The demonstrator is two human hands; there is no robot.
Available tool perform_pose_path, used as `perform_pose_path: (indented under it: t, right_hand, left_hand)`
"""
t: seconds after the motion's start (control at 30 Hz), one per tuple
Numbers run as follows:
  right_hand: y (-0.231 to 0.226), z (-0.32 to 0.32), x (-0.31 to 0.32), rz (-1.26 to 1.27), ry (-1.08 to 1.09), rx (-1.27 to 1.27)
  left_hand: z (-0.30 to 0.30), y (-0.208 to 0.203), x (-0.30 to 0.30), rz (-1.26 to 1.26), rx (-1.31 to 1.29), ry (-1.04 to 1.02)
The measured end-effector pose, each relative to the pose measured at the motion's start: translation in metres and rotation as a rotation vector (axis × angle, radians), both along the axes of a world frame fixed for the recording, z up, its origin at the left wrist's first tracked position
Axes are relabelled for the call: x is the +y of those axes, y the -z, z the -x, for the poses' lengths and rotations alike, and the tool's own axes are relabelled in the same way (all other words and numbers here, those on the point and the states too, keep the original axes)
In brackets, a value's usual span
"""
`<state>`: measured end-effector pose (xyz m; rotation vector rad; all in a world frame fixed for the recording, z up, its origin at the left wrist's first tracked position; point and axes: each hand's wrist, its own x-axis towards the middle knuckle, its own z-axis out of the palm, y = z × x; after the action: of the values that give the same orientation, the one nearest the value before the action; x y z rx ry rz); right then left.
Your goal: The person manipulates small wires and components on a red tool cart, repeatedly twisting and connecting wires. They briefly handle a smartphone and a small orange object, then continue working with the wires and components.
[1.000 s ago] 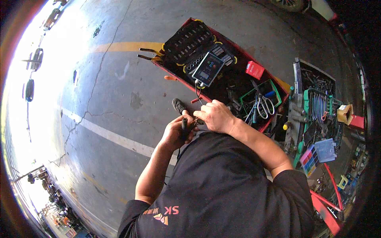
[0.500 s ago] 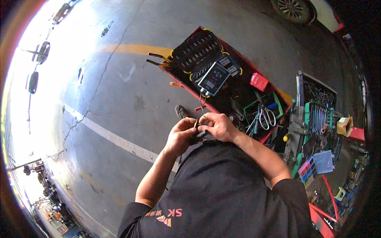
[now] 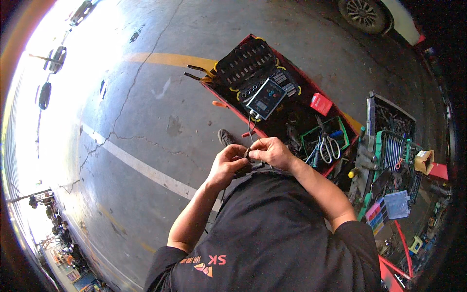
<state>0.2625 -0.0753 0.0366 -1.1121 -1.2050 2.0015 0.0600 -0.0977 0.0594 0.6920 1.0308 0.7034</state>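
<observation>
In front of my waist, my left hand [image 3: 225, 164] and my right hand [image 3: 273, 155] meet with bent, pinching fingers. Between the fingertips they grip a small dark piece [image 3: 248, 153], mostly covered, so its kind is unclear. A thin dark cable [image 3: 251, 130] hangs from a grey box with a dark control panel [image 3: 266, 99] and runs down near my fingers. Where the cable ends is hidden. The box rests tilted on an opened black socket set case [image 3: 245, 62], beyond my hands.
The case lies in a red tool cart [image 3: 287, 57] along with a small red box [image 3: 321, 103], a green tray [image 3: 344, 125] and scissors [image 3: 330, 148]. Rightward are a green wrench case [image 3: 392, 151] and a divided plastic box [image 3: 377, 214]. A car wheel [image 3: 362, 13] stands far right.
The view has shifted slightly, so the surroundings appear a little further right and lower. My fingers have moved slightly around the small piece, which now looks darker and more covered.
</observation>
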Motion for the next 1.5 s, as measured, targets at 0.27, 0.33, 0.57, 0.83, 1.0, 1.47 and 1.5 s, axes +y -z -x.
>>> perform_pose_path:
  t: [0.27,0.33,0.57,0.83,1.0,1.47,1.5]
  right_hand:
    - [-0.018,0.007,-0.003,-0.093,0.047,-0.146]
    - [-0.005,0.008,-0.006,-0.025,0.112,-0.040]
    - [0.004,0.008,-0.008,-0.158,0.133,-0.116]
    - [0.002,0.006,-0.008,-0.120,0.151,-0.117]
    - [-0.008,0.004,-0.006,0.014,0.242,0.067]
    - [0.020,0.007,-0.003,0.097,0.112,0.079]
    - [0.020,0.007,-0.003,0.114,0.114,0.065]
  left_hand:
    - [-0.005,0.006,0.001,-0.192,0.223,0.003]
    - [-0.008,0.003,0.002,-0.131,0.144,-0.033]
    - [-0.012,0.009,-0.003,-0.049,0.012,-0.092]
    - [-0.016,0.009,-0.006,0.015,0.043,-0.127]
    - [-0.008,0.016,-0.004,0.036,-0.039,-0.205]
    - [-0.002,0.018,-0.003,0.184,-0.077,-0.065]
    - [0.000,0.018,-0.006,0.183,-0.055,-0.081]
